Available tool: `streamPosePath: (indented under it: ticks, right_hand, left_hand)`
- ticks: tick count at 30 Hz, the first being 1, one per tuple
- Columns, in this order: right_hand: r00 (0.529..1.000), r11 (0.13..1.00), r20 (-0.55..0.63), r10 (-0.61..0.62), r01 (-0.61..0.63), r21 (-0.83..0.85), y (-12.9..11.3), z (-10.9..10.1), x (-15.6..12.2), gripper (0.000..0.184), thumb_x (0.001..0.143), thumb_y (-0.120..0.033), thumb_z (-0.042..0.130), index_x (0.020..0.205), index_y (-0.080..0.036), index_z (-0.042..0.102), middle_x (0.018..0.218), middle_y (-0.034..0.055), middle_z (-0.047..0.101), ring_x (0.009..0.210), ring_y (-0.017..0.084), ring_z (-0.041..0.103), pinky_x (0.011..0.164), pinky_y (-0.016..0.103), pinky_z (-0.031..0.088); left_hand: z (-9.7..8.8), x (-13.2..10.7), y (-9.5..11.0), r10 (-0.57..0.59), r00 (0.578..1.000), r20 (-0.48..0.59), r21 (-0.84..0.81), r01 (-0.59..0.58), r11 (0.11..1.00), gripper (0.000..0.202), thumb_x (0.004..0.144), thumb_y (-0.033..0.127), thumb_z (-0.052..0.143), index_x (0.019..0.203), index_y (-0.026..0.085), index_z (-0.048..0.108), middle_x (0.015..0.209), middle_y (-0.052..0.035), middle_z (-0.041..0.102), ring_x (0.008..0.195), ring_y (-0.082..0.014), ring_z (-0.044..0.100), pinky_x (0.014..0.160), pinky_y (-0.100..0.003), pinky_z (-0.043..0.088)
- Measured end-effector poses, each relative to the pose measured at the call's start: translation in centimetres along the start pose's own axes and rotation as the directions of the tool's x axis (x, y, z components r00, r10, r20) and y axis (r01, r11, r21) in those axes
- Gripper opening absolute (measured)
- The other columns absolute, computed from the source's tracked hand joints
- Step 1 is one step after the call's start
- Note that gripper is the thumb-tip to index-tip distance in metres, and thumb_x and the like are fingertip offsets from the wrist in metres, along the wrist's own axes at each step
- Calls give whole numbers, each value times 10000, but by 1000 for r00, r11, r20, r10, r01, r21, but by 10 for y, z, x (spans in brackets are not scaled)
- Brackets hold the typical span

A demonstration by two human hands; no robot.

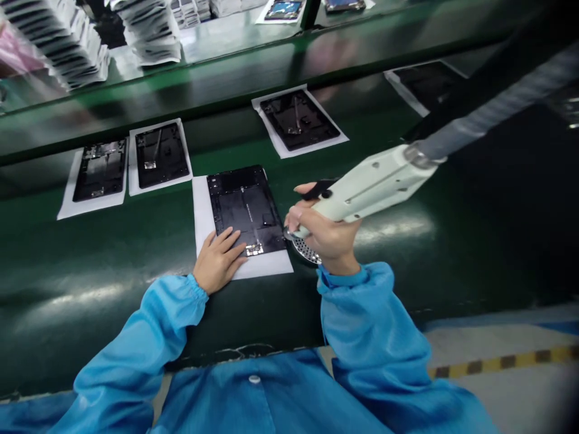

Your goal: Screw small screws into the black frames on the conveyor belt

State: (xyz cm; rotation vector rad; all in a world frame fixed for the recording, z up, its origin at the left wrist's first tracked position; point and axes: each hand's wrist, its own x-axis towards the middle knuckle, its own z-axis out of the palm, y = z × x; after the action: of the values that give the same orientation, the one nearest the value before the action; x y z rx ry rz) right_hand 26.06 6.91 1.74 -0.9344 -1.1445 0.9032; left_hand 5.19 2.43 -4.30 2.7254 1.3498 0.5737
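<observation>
My left hand [219, 260] lies with fingers spread on the lower left part of a black tablet housing [239, 205]. The housing rests on a white paper sheet [262, 265] and has a thin flex strip and a small circuit board [254, 249] at its near edge. In my right hand [332, 238] is a pale green power screwdriver [375, 184] with a black lever, its tip close to the housing's right edge. Partly hidden under that hand, a round perforated metal dish [306, 251] sits on the bench.
More tablet housings on white sheets lie to the left [100, 170], beside it [161, 155], behind [298, 119] and far right [429, 84]. A grey corrugated hose [493, 114] runs from the screwdriver to upper right. Stacks of white sheets [147, 30] stand on the raised ledge [217, 39].
</observation>
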Motion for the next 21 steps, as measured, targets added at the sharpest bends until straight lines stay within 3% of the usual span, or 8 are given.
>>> streamPosePath:
  ticks: [4,8,15,21]
  right_hand:
    - [982,995,159,104,-101,-28,1,26,-15,217,704,-243,681,909,-200,623,517,-55,583,470,135,572,530,318,532]
    - [968,991,214,133,-126,-44,12,42,-20,202,701,-240,680,884,-174,625,540,-40,593,481,130,572,550,311,526]
    - [954,992,271,125,-114,-53,22,40,-25,226,712,-221,662,921,-181,587,543,-46,591,493,132,583,602,323,554]
    - [948,986,295,120,-80,-145,21,38,-29,186,712,-265,665,868,-200,587,658,7,643,602,165,643,702,359,591]
  left_hand:
    - [2,7,1,-22,999,46,28,21,999,318,958,349,473,1148,200,679,1351,-134,569,1299,-326,473,1030,-545,384]
    - [1,6,2,-19,997,76,35,16,999,335,964,341,452,1200,216,654,1365,-126,557,1321,-331,443,1047,-554,363]
    - [1,7,4,-44,992,118,8,43,999,341,970,350,433,1207,234,649,1363,-109,560,1335,-325,424,1064,-552,342]
    - [3,6,5,-64,988,144,-7,66,998,343,968,343,439,1229,234,631,1376,-92,553,1357,-315,396,1086,-546,316]
